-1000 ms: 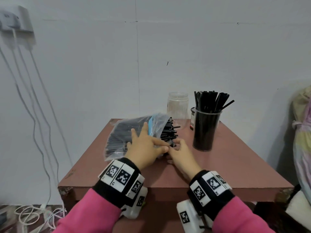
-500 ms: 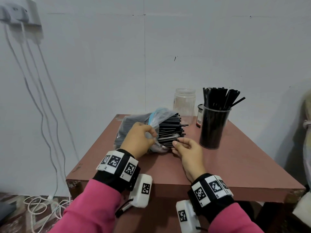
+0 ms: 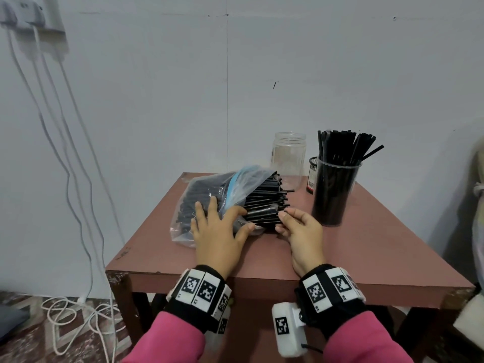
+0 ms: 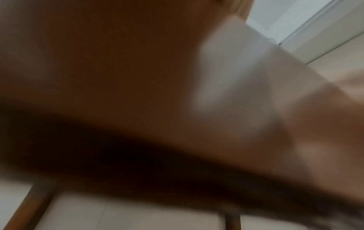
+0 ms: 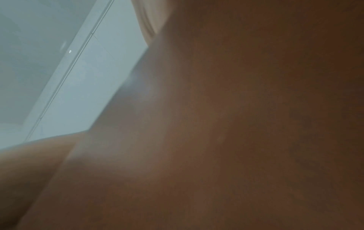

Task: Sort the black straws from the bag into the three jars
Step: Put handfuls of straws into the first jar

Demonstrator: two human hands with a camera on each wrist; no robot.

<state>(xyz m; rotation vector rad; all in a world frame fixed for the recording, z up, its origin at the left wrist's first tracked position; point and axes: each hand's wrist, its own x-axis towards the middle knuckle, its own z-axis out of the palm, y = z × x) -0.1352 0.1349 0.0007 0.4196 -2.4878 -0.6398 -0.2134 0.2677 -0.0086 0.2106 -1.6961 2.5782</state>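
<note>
A clear plastic bag of black straws lies on the brown table, its open mouth facing right with straw ends sticking out. My left hand lies flat on the bag with its fingers spread. My right hand curls its fingers and thumb round the ends of some straws at the mouth. Behind stand an empty clear jar, a clear jar packed with black straws and a dark container with a label. Both wrist views are blurred, showing only skin and wall.
The table stands against a pale wall. White cables hang from a socket at the left and coil on the floor. Fabric shows at the right edge. Bare tabletop lies right of and in front of the jars.
My left hand has stopped pinching the bag and now lies spread flat on it. My right hand stays at the straw ends. The head view has shifted a little.
</note>
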